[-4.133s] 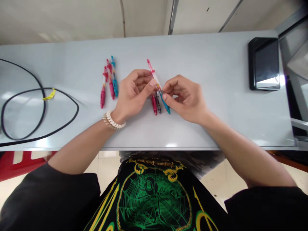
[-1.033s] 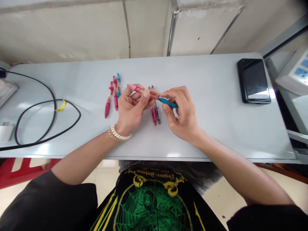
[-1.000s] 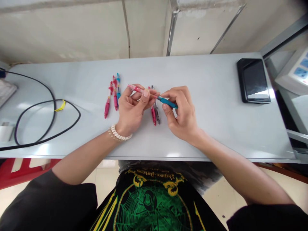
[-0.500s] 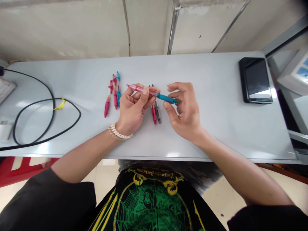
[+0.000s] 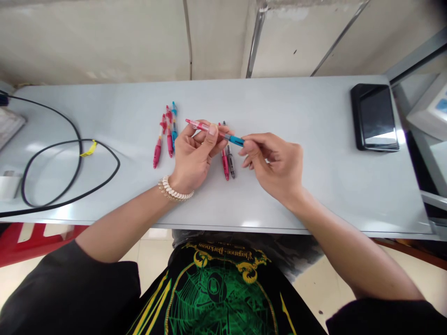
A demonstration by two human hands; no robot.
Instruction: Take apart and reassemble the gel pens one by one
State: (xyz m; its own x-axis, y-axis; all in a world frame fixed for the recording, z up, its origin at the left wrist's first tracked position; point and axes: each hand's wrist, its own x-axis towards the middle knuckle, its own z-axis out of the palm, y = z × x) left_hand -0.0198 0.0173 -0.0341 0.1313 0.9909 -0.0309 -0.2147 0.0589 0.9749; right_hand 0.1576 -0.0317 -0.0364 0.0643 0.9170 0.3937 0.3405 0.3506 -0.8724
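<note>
Pen (image 5: 226,136) secured at two points, centre of frame.
Left hand (image 5: 195,156): grip narrow, thumb pressing the pink, clear-bodied section against the fingers, pink end directed to frame left. Right hand (image 5: 279,163): grip narrow, thumb and forefinger pinching the blue end, its tip covered; half a second earlier this grip stood spread around that end without clasping it. Load is judged to be shared by both hands now. Beneath, a pink pen (image 5: 225,165) and a grey pen (image 5: 230,163) lie side by side on the surface (image 5: 331,163), partly hidden behind the left hand. Three pens (image 5: 169,132) lie left of centre; a black device (image 5: 375,118) rests upper right.
</note>
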